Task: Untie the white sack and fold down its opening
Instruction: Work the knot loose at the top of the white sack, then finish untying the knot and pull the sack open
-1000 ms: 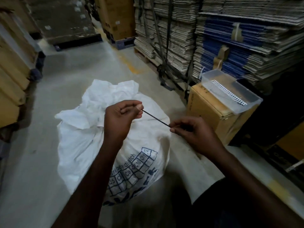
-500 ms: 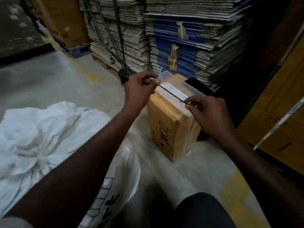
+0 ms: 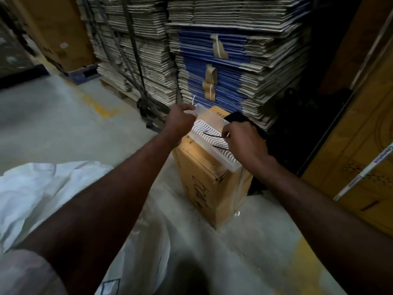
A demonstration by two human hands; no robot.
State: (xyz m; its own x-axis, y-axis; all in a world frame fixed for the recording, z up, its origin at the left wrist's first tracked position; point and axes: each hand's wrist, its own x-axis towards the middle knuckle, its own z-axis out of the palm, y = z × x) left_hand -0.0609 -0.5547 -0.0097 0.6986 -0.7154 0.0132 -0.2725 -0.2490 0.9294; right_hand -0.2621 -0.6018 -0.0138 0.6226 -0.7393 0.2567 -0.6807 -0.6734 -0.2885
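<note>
The white sack (image 3: 42,199) lies slumped on the floor at the lower left, partly behind my left forearm, its loose top crumpled. My right hand (image 3: 244,143) pinches the thin black tie (image 3: 213,135), which dangles over a clear plastic box (image 3: 212,143) of white wavy pieces. That box sits on a brown carton (image 3: 204,188). My left hand (image 3: 180,121) has its fingers curled at the far left corner of the box, on its rim. The tie is off the sack.
Tall stacks of flattened grey and blue cardboard (image 3: 212,60) rise right behind the carton. A dark flat object (image 3: 236,119) lies at the box's far end. Yellow-brown cartons (image 3: 361,167) stand at the right. Bare concrete floor (image 3: 53,124) spreads to the left.
The view swung right, from the sack to the carton. My left hand let go of the tie and went to the box corner. My right hand carried the tie over the box.
</note>
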